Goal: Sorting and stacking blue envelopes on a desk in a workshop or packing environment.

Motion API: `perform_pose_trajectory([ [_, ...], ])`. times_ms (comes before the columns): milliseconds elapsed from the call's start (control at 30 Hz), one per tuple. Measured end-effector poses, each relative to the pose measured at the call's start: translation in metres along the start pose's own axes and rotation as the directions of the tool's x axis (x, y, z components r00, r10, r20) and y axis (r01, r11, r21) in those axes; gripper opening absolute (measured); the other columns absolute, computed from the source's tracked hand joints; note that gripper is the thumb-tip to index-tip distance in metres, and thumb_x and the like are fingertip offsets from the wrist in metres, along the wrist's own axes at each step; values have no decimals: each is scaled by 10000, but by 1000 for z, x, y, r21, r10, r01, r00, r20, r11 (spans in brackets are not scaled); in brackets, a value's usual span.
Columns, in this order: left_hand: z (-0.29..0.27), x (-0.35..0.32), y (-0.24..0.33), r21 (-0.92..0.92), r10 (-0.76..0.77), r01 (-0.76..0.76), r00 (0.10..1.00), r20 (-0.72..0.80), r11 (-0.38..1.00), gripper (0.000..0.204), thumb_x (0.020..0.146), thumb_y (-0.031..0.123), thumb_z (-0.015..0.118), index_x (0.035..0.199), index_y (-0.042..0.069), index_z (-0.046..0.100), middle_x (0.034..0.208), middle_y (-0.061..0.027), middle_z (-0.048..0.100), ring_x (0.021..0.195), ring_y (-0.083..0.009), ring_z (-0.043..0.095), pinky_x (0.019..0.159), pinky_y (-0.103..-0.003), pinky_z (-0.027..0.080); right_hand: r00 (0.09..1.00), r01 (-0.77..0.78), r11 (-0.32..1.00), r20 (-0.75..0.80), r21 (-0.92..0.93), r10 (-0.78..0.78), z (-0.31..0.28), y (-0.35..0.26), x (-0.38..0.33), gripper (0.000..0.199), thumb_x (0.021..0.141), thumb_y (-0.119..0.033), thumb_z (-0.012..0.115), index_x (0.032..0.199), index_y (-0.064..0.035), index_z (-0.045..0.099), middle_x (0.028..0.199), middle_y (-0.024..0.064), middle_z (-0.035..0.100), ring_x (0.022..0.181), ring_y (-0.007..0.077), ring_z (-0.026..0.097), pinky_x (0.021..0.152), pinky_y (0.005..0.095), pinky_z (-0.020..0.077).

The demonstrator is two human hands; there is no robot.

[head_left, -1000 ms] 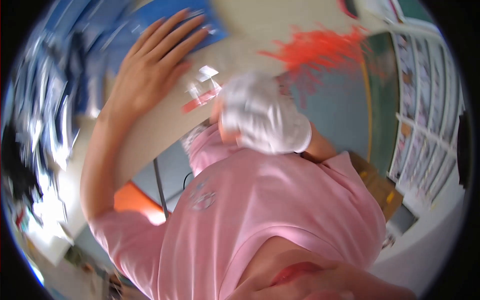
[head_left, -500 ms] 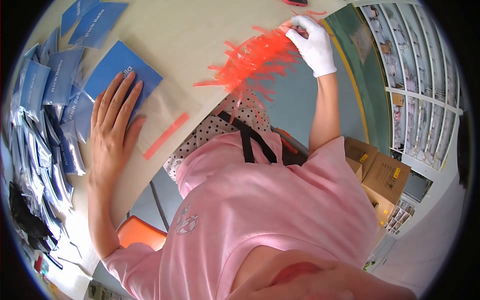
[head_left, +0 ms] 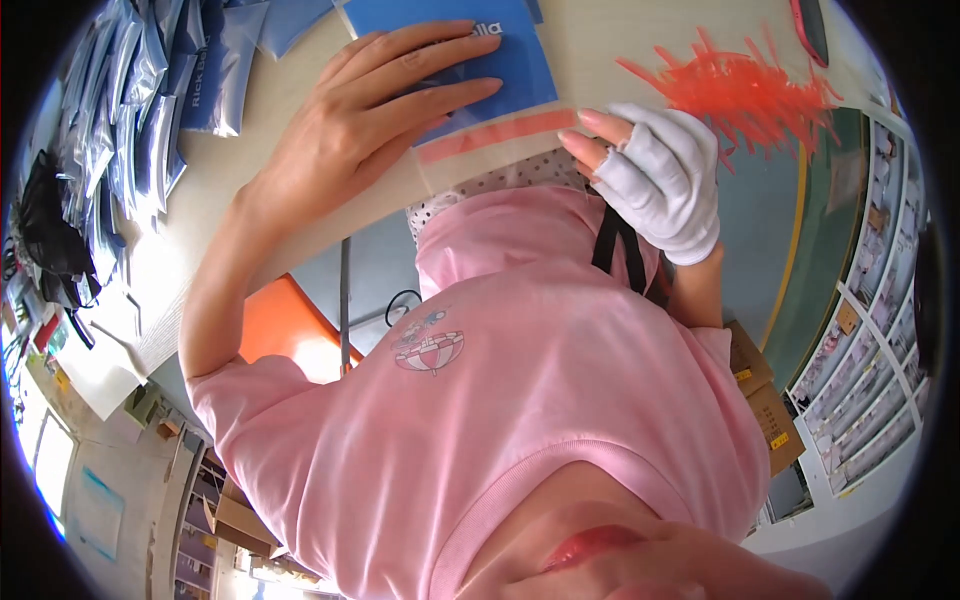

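Note:
My left hand [head_left: 365, 105] lies spread over a blue packet [head_left: 520, 85] inside a clear plastic bag, pressing it on the table. Along the bag's near edge runs a red adhesive strip [head_left: 500, 135], still flat on the clear film. My right hand [head_left: 660, 180], in a white glove with bare thumb and fingertip, is at the strip's right end. Its thumb and forefinger close around that end; the exact contact is hard to make out. Beyond the right hand, a heap of loose red strips [head_left: 745, 95] hangs on the table edge.
Many bagged blue packets [head_left: 125, 90] pile up at the left of the table [head_left: 255, 165], with a black cloth-like item [head_left: 55, 235] beside them. A red-edged phone-like object [head_left: 810, 30] lies far right. An orange chair [head_left: 295, 320], cartons [head_left: 765, 400] and shelves [head_left: 870, 290] stand around.
My right hand has come back from the red heap to the strip's right end. The view has shifted, and my left hand remains on the blue packet.

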State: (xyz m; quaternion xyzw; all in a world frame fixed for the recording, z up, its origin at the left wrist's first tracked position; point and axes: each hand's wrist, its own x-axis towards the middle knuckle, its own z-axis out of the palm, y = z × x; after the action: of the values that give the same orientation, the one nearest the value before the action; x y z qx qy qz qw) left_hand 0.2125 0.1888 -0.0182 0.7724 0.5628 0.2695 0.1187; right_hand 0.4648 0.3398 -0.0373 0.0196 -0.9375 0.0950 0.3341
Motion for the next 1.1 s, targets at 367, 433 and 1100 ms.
perform_pose_trajectory([
  [367, -6, -7, -3, -110, -127, 116, 987, -98, 987, 566, 738, 27, 787, 1283, 68, 639, 1380, -139, 556, 1332, -329, 494, 1097, -453, 391, 666, -737, 548, 286, 396, 689, 0, -21, 40, 90, 896, -89, 707, 943, -25, 664, 888, 70, 688, 764, 179, 657, 636, 299, 501],
  [433, -5, -9, -8, -194, -171, 149, 980, -103, 970, 617, 734, 21, 791, 1320, 57, 603, 1389, -138, 551, 1333, -340, 490, 1102, -455, 392, 588, -807, 512, 325, 295, 740, -1, -26, 54, 108, 904, -109, 709, 959, -24, 671, 842, 69, 683, 729, 159, 653, 631, 285, 499],
  [1100, 41, 4, -57, 77, 380, -410, 738, -557, 909, 846, 811, 92, 791, 1499, -69, 325, 1295, -248, 523, 1139, -372, 564, 965, -403, 493, 480, -877, 438, 339, 195, 809, 9, -18, 69, 174, 878, -82, 753, 1004, -3, 664, 765, 65, 696, 653, 121, 686, 607, 250, 510],
])
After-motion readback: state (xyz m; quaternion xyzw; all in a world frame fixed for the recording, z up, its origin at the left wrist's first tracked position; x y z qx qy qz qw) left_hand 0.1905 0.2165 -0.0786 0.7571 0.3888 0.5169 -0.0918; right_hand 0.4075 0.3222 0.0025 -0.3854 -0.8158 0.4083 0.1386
